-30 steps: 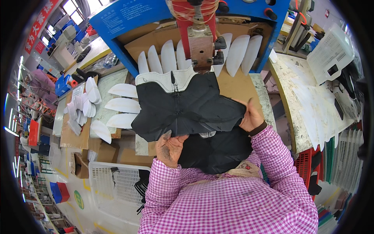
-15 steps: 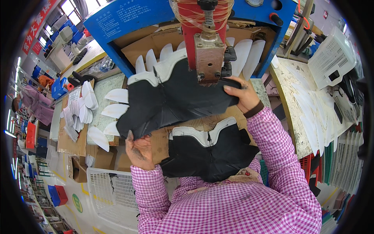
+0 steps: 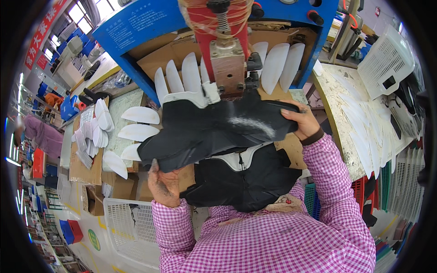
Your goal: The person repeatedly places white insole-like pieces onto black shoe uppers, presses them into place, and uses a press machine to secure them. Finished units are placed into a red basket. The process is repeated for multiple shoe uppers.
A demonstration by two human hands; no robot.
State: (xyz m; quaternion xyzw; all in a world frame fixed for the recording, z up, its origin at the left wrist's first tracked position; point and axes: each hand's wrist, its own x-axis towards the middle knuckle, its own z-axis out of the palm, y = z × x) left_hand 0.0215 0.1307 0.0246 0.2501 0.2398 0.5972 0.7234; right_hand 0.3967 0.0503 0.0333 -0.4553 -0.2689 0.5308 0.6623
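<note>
A flat black shoe upper (image 3: 195, 132) with a white curved edge strip stretches between my two hands, its far edge under the metal press head (image 3: 229, 68). My left hand (image 3: 165, 184) pinches its near left corner, thumb and fingers closed. At the right end, my right hand (image 3: 304, 122) grips it with the thumb on top; the other fingers are partly hidden beneath. A whitish streak crosses the upper's right half. Nearer to me lies a second black upper (image 3: 241, 184) with a white edge, partly covered by the first; neither hand touches it.
A blue machine frame (image 3: 120, 34) stands ahead, white half-moon pieces (image 3: 275, 68) leaning inside. More white pieces (image 3: 139, 133) and stacks (image 3: 86, 141) lie left. On the right are a bench with white pieces (image 3: 359, 118) and a white basket (image 3: 387, 63). A white crate (image 3: 132, 227) sits lower left.
The held upper has shifted right and toward me at its right end, along with my right hand. The whitish streak on it now shows. My left hand stays at the left corner.
</note>
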